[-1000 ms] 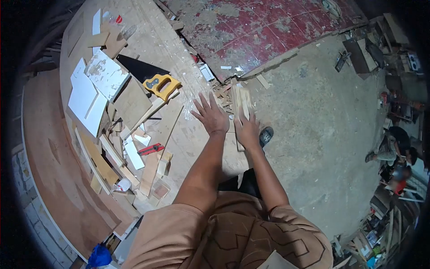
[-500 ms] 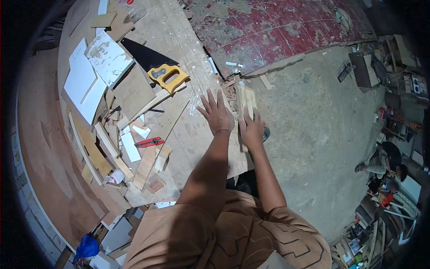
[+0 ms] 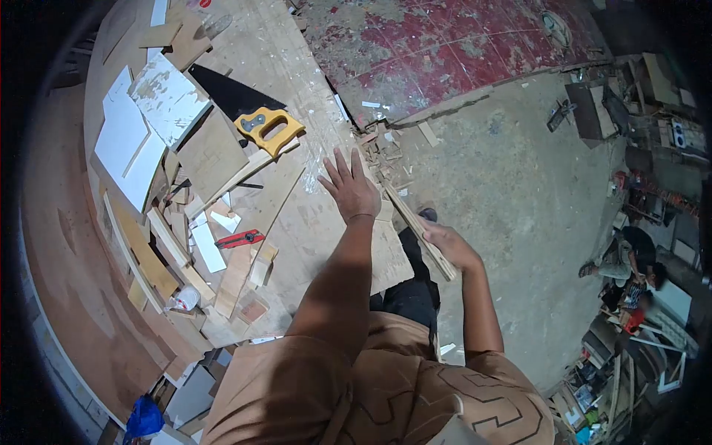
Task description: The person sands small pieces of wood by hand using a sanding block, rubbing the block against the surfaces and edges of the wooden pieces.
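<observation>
Head view. Holding a wooden strip [image 3: 413, 220] in the right hand [image 3: 451, 245], with fingers curled in tightly on it nearer the lower end. Cannot make out each finger or the far side of the grip. Held past the edge of the workbench [image 3: 326, 230], slanting from just beside the left hand [image 3: 351, 194] down toward the body, above the concrete floor [image 3: 512, 222]. Cannot tell about contact between strip and bench edge.

Laid palm down with the left: fingers straight and spread wide, pointing away from the body, at the bench surface near its edge. Gripping nothing there. Cannot tell about contact with the strip's upper end.

Beyond the fingertips, to the left: a hand saw [image 3: 236, 95] with yellow handle, lying flat, well apart from the strip. Nearer the body, a red utility knife [image 3: 239, 239] among wood scraps. Farther left, a paint-marked board [image 3: 169, 100] partly over a white panel [image 3: 148, 170]. At the bench's far corner, small offcuts [image 3: 386, 148] in a loose heap, near the strip's upper end. Partly behind the strip and right hand, a dark shoe [image 3: 428, 213]. Far right, another person [image 3: 634, 256], well apart.
</observation>
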`<state>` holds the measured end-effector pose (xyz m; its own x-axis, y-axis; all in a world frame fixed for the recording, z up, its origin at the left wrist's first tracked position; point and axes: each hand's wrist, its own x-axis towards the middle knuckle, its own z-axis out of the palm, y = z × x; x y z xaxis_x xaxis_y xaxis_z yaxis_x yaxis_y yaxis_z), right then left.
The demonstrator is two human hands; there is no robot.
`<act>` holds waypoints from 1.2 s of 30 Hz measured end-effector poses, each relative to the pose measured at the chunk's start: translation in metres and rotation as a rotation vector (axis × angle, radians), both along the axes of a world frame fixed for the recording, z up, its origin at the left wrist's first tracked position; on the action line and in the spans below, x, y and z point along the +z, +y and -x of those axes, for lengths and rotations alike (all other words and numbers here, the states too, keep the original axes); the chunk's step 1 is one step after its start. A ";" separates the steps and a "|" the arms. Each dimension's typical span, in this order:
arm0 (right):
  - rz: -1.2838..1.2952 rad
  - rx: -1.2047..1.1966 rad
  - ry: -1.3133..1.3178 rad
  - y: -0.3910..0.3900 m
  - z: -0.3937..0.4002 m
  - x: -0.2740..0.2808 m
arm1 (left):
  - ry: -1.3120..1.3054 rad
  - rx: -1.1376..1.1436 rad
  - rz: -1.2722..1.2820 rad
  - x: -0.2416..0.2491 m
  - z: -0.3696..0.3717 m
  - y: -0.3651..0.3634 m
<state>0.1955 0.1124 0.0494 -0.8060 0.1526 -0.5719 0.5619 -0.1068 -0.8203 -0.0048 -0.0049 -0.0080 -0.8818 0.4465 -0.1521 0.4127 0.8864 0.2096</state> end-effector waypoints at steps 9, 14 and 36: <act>-0.278 0.489 -0.265 0.026 0.132 -0.033 | 0.010 -0.003 0.070 -0.008 0.000 0.000; -0.112 0.340 -0.148 0.029 0.103 -0.077 | 0.026 -0.012 0.047 -0.006 -0.001 -0.002; -0.127 -0.247 -0.182 0.104 -0.116 0.087 | 0.036 -0.468 -0.290 0.034 -0.042 -0.071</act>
